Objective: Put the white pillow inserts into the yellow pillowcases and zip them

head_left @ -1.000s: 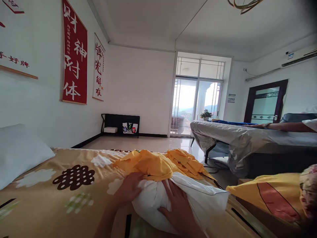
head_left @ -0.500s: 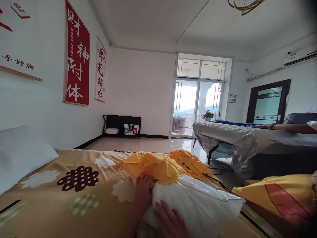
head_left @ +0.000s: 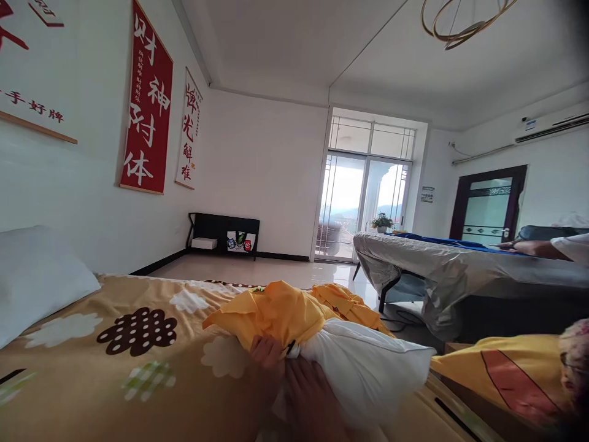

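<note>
Right hand point(head_left: 309, 393) lies flat on the white pillow point(head_left: 368, 368), fingers spread, pressing, not gripping. Left hand point(head_left: 267, 355) just beside it, fingers curled around the edge of the yellow case point(head_left: 276, 313), pinching it at the pillow's end. Pillow lies on the bed point(head_left: 138, 368) under both hands, its far end partly inside the case; the rest of the case bunches just beyond the left hand. A second pillow point(head_left: 37, 279) lies well left of the hands. Right of the hands, another yellow cloth point(head_left: 506, 368). Further off, a grey-covered table point(head_left: 442, 270) with another person's arm point(head_left: 529, 247) on it. Farthest, a glass door point(head_left: 363, 196).
</note>
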{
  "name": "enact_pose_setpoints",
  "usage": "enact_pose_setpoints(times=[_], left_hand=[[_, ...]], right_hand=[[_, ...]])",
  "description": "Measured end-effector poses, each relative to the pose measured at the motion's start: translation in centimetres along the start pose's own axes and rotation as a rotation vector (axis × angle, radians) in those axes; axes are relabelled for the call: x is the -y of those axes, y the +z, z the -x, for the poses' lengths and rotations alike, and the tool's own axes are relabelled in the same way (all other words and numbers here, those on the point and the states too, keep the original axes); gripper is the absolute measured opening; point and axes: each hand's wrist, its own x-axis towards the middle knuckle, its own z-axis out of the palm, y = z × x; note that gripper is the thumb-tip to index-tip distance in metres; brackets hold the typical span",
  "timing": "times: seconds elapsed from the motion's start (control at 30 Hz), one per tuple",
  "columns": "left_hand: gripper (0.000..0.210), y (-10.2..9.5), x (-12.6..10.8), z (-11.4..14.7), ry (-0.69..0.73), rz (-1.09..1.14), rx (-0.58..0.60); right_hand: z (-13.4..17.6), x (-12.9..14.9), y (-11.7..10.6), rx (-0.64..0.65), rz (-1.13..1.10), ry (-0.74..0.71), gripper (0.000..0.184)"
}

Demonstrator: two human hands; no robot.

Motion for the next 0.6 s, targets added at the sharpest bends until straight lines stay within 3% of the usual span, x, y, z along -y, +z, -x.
enact_pose_setpoints(times=[0.27, 0.37, 0.5, 0.6], left_hand=[[0.037, 0.7, -1.4, 0.2, 0.166, -0.074, -0.053], [0.034, 0.2, 0.1, 0.0, 0.14, -0.119, -0.041], [0.022, -1.2, 2.8, -0.3, 0.042, -0.223, 0.027], [0.018, -1.5, 3.3, -0.3, -0.035, -0.329, 0.046]], right_hand=[[-2.9, -0.6, 1.1, 0.151, -0.167, 0.222, 0.038], [-3.5, -0.7, 0.4, 0.188, -0.175, 0.17, 0.043], [-2.9, -0.1, -0.9, 0.018, -0.056, -0.018, 0.063], [-1.6, 1.1, -0.4, -0.193, 0.001, -0.107, 0.048]])
